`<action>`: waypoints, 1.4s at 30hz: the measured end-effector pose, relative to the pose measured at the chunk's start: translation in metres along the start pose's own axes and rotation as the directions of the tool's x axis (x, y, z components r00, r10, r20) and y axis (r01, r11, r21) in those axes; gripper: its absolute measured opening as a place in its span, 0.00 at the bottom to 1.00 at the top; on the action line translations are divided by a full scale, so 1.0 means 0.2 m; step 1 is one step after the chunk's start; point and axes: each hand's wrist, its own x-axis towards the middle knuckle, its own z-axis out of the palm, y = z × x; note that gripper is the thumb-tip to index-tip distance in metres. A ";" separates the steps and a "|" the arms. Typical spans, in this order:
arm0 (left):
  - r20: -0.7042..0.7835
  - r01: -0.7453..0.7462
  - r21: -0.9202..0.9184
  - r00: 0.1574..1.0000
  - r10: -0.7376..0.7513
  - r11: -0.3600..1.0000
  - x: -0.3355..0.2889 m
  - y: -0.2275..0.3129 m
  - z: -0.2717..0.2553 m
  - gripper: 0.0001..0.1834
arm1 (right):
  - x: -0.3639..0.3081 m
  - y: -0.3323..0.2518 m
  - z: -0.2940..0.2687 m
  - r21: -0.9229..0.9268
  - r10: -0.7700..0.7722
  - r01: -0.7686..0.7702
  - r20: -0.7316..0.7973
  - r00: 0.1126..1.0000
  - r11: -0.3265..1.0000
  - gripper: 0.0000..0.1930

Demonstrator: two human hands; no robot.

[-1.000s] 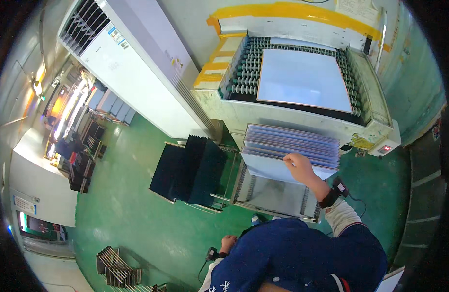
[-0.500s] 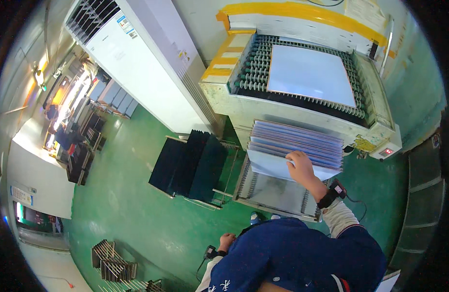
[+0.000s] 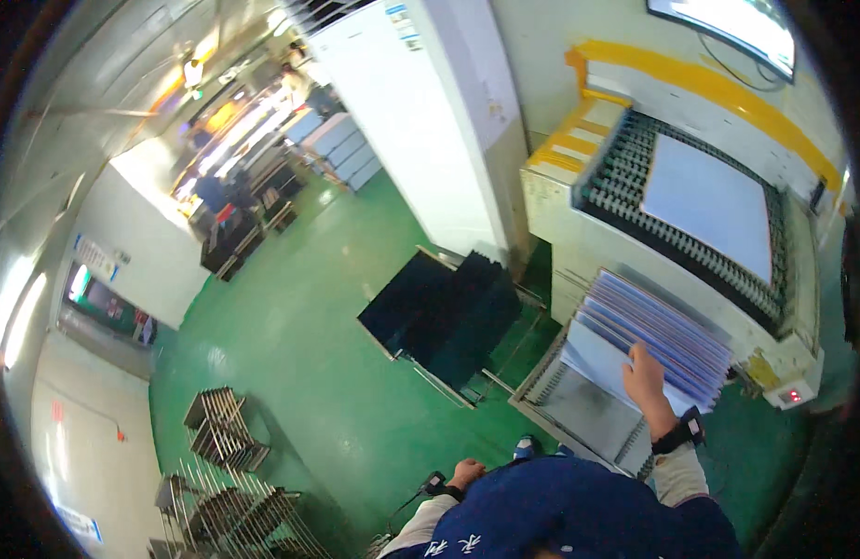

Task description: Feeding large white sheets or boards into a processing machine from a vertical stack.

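My right hand (image 3: 642, 377) is closed on the top edge of the nearest white panel (image 3: 597, 361). That panel leans at the front of a row of thin white panels (image 3: 655, 315), which stand on edge in a slotted rack (image 3: 569, 410) on the floor. My left hand (image 3: 467, 472) hangs low by my body, its fingers loosely curled, and nothing shows in it. Behind the rack, another white panel (image 3: 714, 200) lies flat on the rollers (image 3: 625, 168) of a pale machine. Dark panels (image 3: 448, 317) stand in a second rack to the left.
A tall white cabinet-like unit (image 3: 406, 112) stands left of the machine. Several metal racks (image 3: 227, 429) are on the green floor (image 3: 290, 345) at lower left. Workbenches and people are in the far left background. A screen (image 3: 737, 28) hangs at upper right.
My view has turned left, so the machine and racks sit farther right in the picture. My right hand stays at the front white panel; the panel on the rollers still lies there.
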 end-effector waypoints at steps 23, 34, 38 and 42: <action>-0.046 0.006 0.038 0.999 -0.004 0.999 0.01 -0.06 0.06 0.15 | 0.11 0.16 0.08 -0.292 0.114 -0.039 0.243 0.963 0.955 0.11; -0.080 -0.019 0.001 0.997 0.019 1.000 0.05 -0.10 0.08 0.15 | 0.10 0.11 0.01 -0.315 0.051 0.046 0.294 0.954 0.948 0.12; -0.059 -0.054 0.035 0.997 0.056 0.998 0.03 -0.06 0.09 0.18 | 0.12 0.01 -0.22 -0.302 0.079 -0.023 0.174 0.982 0.953 0.11; -0.051 -0.058 0.028 0.997 0.059 0.998 0.09 -0.12 0.11 0.18 | 0.17 -0.24 -0.58 -0.272 0.014 0.032 0.167 0.986 0.962 0.11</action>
